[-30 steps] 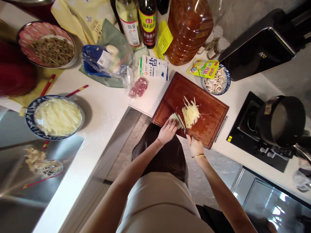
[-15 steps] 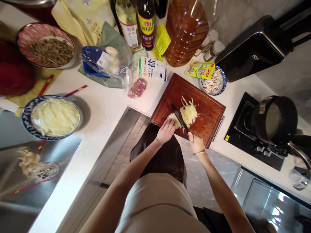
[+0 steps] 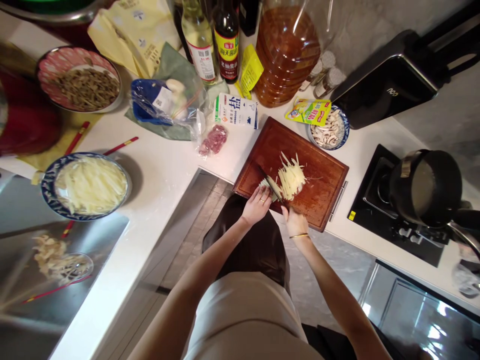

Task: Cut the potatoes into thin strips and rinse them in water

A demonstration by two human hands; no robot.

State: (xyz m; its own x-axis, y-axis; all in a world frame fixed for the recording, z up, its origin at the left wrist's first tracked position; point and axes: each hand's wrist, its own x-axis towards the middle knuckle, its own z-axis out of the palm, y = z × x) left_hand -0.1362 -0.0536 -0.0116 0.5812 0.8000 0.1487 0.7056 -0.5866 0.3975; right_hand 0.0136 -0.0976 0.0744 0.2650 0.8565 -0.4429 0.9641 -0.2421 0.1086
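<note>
A pale countertop (image 3: 168, 155) is running around the person's workspace, with a dark gas hob (image 3: 423, 245) sitting at the right. A reddish-brown wooden cutting board (image 3: 326, 182) is lying at an angle on the counter's front edge, directly ahead of the person. A black pot (image 3: 403, 197) is standing on the hob. At the far left, a blue-and-white bowl (image 3: 48, 175) is holding a heap of pale shreds; a smaller patterned bowl (image 3: 345, 132) of sliced mushrooms is sitting just behind the board.

The right hand (image 3: 296, 222) is gripping the handle end of a dark-bladed knife (image 3: 270, 183), its fingers wrapping around it, partly hidden. The left hand (image 3: 258, 204) is resting over the board's near edge, fingers lying close together on pale, potato-like slices (image 3: 264, 184); whether they are pinching any, I cannot tell. The blade is slanting between these slices and a loose pile of cut strips (image 3: 291, 176), which is lying mid-board.
</note>
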